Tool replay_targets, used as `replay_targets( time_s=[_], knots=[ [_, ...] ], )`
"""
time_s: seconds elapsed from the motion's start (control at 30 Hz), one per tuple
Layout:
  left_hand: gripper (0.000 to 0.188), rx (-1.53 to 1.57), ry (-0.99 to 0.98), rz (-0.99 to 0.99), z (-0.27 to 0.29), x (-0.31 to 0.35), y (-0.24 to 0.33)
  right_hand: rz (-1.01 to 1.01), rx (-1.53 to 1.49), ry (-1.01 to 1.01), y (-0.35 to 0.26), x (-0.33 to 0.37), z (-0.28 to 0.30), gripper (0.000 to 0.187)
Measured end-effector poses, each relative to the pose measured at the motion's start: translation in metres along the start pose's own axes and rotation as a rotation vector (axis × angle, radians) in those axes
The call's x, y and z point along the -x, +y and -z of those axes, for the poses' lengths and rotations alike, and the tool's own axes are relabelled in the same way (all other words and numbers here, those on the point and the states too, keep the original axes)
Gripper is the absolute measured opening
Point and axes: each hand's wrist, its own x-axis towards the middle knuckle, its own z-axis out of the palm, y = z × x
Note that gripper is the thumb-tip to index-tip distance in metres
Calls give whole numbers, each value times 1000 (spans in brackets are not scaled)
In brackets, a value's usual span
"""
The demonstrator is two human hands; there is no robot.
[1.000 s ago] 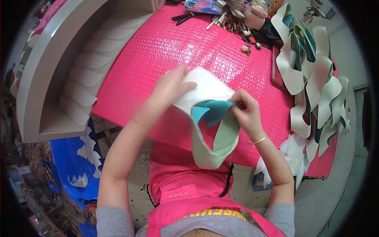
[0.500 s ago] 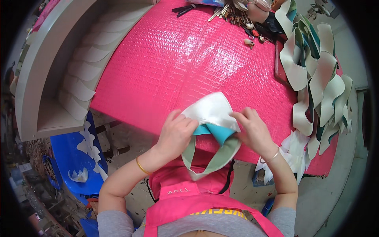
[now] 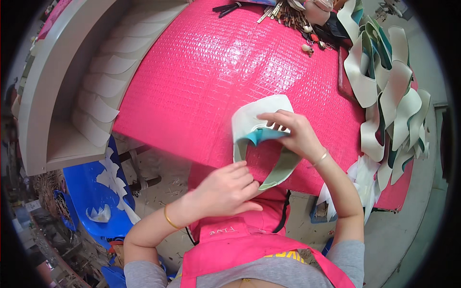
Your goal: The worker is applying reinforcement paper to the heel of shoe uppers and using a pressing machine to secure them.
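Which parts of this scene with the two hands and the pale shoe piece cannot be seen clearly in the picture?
- Head view: the right hand covers the middle of the shoe piece, so the join of teal lining and white outer is hidden.
- The left hand hides the lower end of that piece.
- The keys are cut by the top edge.
- The stacked cut pieces overlap, so their number is unclear.
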Motion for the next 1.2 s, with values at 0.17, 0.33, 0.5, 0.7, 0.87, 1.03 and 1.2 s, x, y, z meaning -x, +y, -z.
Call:
replay_targets(
  time_s=[0.17,0.33,0.5,0.7,0.87,1.03,1.2],
  knots=[
    [17,408,-29,207,-26,28,-17,-557,-418,13,36,-14,21,19],
    [13,291,283,590,-58,15,10,253,415,-20,-20,-23,27,26],
    [37,-122,138,569,-62,5,7,427,796,-488,-23,-48,-15,29],
    [46,-285,54,535,-74,9,7,221,444,-821,-13,-65,-11,22],
    [49,-392,32,522,-76,7,5,250,671,-830,-16,-70,-16,22],
    [50,-457,-103,634,-70,-8,5,266,754,-848,-9,-78,-28,22],
    [48,-473,-84,601,-69,-20,-8,267,709,-859,-12,-81,-22,24]
  ],
)
